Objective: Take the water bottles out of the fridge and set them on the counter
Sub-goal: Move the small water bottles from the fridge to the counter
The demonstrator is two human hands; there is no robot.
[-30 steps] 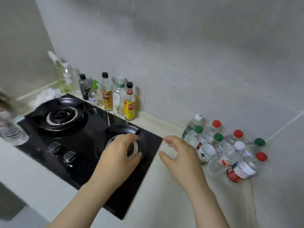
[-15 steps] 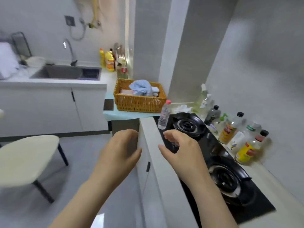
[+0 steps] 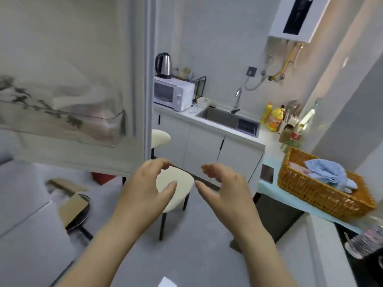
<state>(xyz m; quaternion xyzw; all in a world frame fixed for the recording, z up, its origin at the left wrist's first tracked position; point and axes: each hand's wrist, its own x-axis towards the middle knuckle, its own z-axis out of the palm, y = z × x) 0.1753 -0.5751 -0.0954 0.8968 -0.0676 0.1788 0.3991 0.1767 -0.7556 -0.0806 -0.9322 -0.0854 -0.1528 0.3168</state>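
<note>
My left hand (image 3: 145,187) and my right hand (image 3: 226,187) are held out side by side at mid-frame, fingers curled and apart, both holding nothing. The open fridge door (image 3: 83,83) fills the upper left, just above and left of my left hand; its clear door shelf (image 3: 62,123) shows blurred contents I cannot make out. A blurred clear water bottle (image 3: 366,239) stands at the right edge on the counter (image 3: 323,245) by the black stove.
A cream stool (image 3: 176,189) stands on the floor beyond my hands, a second one behind it. A wicker basket (image 3: 323,195) with a blue cloth sits on a pale-blue surface at right. A sink (image 3: 226,119), microwave (image 3: 174,94) and kettle line the far counter. Cardboard (image 3: 70,201) lies at lower left.
The view has swung left, from the bottles on the counter by the stove, across the kitchen, to the open fridge door. Both hands stayed empty and raised throughout.
</note>
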